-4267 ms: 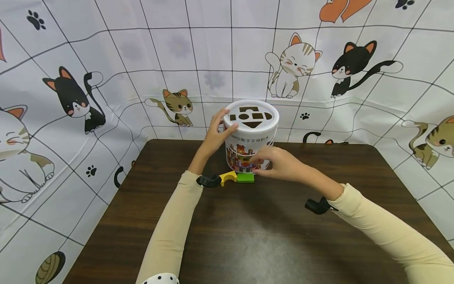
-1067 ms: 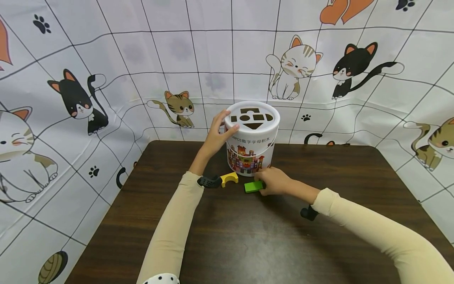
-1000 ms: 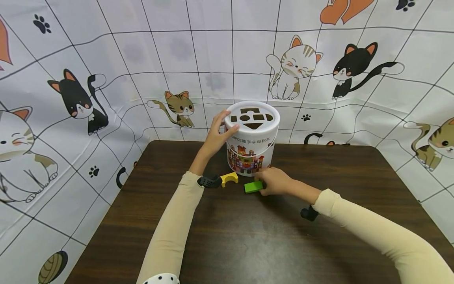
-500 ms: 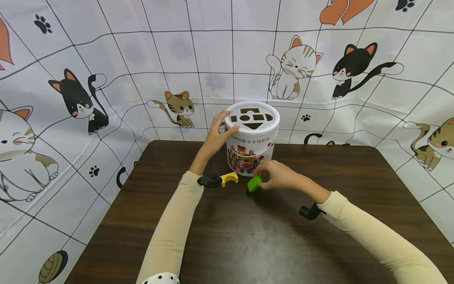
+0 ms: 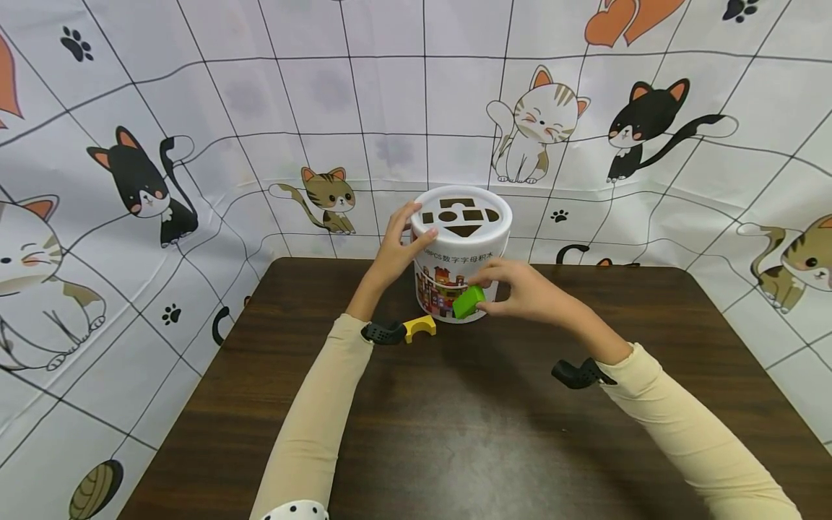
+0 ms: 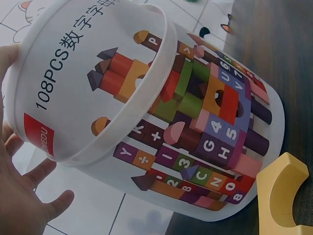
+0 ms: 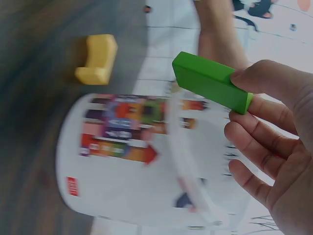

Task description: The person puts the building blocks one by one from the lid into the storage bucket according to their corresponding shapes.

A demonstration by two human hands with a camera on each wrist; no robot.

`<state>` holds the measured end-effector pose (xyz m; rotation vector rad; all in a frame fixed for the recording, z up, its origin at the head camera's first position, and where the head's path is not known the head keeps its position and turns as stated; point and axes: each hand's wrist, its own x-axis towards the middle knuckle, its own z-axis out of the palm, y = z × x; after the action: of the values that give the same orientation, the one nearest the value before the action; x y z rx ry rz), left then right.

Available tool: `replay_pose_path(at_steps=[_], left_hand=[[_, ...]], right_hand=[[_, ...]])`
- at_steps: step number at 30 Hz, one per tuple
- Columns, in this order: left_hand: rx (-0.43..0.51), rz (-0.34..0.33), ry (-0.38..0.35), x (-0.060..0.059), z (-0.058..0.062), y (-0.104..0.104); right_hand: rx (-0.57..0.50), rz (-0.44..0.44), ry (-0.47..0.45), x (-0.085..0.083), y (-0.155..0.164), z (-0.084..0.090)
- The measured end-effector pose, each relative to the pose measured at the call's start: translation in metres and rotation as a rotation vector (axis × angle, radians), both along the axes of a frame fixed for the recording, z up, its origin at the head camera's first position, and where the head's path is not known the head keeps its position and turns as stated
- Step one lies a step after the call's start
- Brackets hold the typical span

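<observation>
A white bucket [image 5: 458,256] with a lid of cut-out shapes stands at the far side of the table. My left hand [image 5: 395,245] rests against its left upper edge, fingers spread; in the left wrist view some fingers [image 6: 58,203] stand out from the wall. My right hand [image 5: 520,292] pinches a green rectangular block [image 7: 210,81] between thumb and fingers. The block is tilted and raised off the table, overlapping the bucket's lower front in the head view. A yellow arch block [image 5: 419,327] lies on the table at the bucket's front left, close to my left wrist.
The dark wooden table [image 5: 468,433] ends just behind the bucket. A white cloth with a grid and cartoon cats [image 5: 390,94] hangs behind and at both sides. A thin white handle [image 6: 146,98] crosses the bucket's front.
My right hand has picked up the green block from beside the yellow arch, turned it and lifted it in front of the bucket. My left hand has stayed at the bucket's edge.
</observation>
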<state>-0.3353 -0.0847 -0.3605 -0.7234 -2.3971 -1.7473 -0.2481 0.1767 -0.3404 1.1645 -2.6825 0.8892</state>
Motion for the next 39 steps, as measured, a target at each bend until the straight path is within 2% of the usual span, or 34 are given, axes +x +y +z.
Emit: replay_pose_path(at_steps=[4, 5, 14, 19, 27, 39], left_hand=[[0.007, 0.011, 0.012, -0.019, -0.016, -0.001], [0.006, 0.014, 0.016, -0.020, -0.018, -0.002], [0.017, 0.012, 0.028, -0.022, -0.020, -0.004], [0.019, 0.009, 0.021, -0.023, -0.019, -0.004], [-0.011, 0.025, 0.019, -0.022, -0.019, -0.005], [-0.005, 0.009, 0.016, -0.020, -0.021, -0.004]], right_hand=[[-0.043, -0.025, 0.003, -0.003, 0.004, 0.022], [-0.056, -0.031, 0.012, -0.005, 0.005, 0.028], [-0.162, -0.070, 0.181, -0.025, 0.005, 0.076], [-0.180, -0.109, 0.201, -0.040, -0.001, 0.092], [-0.169, -0.143, 0.181, -0.063, -0.019, 0.100], [-0.116, -0.160, 0.155, -0.090, -0.044, 0.086]])
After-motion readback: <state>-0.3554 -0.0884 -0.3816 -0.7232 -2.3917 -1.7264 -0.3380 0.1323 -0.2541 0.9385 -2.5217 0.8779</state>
